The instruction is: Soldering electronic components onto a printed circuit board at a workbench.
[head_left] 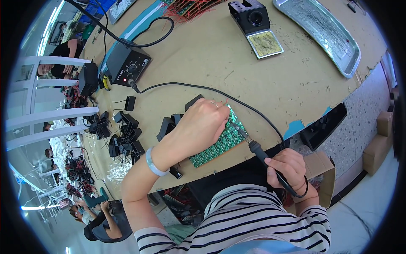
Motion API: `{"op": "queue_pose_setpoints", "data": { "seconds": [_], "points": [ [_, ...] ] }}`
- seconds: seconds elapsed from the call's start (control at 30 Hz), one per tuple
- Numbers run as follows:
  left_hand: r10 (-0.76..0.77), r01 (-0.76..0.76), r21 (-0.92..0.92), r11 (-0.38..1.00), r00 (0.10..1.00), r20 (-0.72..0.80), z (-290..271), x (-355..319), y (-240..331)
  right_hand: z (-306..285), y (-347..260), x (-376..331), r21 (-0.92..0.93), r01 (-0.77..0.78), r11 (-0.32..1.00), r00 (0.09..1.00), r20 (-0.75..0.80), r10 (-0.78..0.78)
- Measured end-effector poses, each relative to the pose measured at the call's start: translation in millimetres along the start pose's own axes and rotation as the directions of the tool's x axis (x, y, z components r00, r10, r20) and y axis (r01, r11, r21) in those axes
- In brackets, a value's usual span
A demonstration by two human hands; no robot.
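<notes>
Striped sleeves sit closest to the lens, person leaning over a big brown table [220, 55] with a chipped blue edge. Largest items on it: long metal tray [321, 29] far right, black soldering station [127, 65] far left with cable running to the iron, iron stand with sponge [256, 25] at the back, pile of small black parts [122, 135] left of the work. Green circuit board panel [220, 142] lies flat near the table's front edge, partly under the left hand [203, 125], fingers curled down pressing on its top edge; can't tell if they pinch anything. Right hand [287, 167] has a closed pen-style grip round the soldering iron [264, 156] handle, tip touching the board's right end. Judgement: board looks light, thin, stiff but snappable along its scored rows; best held by bare edges, not components. Iron: handle only, tip likely hot. More people work in the background left.
</notes>
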State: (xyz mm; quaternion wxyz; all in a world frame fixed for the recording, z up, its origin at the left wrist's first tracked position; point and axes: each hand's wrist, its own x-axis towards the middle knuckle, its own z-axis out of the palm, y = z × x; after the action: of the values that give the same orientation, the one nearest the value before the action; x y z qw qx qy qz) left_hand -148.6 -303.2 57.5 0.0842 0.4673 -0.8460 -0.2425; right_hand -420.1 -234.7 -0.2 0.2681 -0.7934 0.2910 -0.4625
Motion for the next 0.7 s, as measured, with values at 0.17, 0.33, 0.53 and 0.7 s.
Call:
{"op": "queue_pose_setpoints", "data": {
  "seconds": [0.17, 0.33, 0.53, 0.7],
  "points": [
    [0.0, 0.0, 0.024, 1.0, 1.0, 0.008, -1, -3, 1, 1, 2, 3, -0.044, 0.087, 0.995, 0.996, 0.036, -0.086],
    [0.002, -0.003, 0.006, 1.0, 0.999, 0.04, -3, 2, 4, -5, -4, 3, -0.215, 0.292, 0.932, 0.951, 0.171, -0.259],
    [-0.016, 0.018, -0.051, 0.999, 0.999, 0.031, 2, 3, -1, -16, -11, 19, -0.262, 0.464, 0.846, 0.846, 0.414, -0.336],
    [-0.02, 0.022, -0.041, 0.999, 0.999, 0.035, 0, 4, 0, -19, -8, 10, -0.225, 0.348, 0.91, 0.923, 0.256, -0.289]
  ]
}}
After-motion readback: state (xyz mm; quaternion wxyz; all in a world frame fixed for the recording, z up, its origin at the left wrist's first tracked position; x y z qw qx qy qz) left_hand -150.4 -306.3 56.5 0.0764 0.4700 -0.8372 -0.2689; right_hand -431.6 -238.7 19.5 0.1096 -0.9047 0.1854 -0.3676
